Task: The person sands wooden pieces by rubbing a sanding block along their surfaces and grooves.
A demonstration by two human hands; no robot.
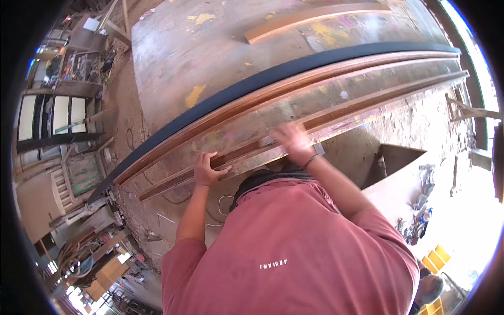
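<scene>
Running left to right, a long, grooved, reddish-brown wooden strip (336, 114) lies clasped by the left-hand grip (205, 169), nearer its left end; the right-hand grip (294, 143) is too blurred to tell.

We have left hand (208, 169), thumb and index finger apart in a C; right hand (293, 143) motion-blurred, fingers spread; right wrist (312, 158) wears a dark band.
</scene>
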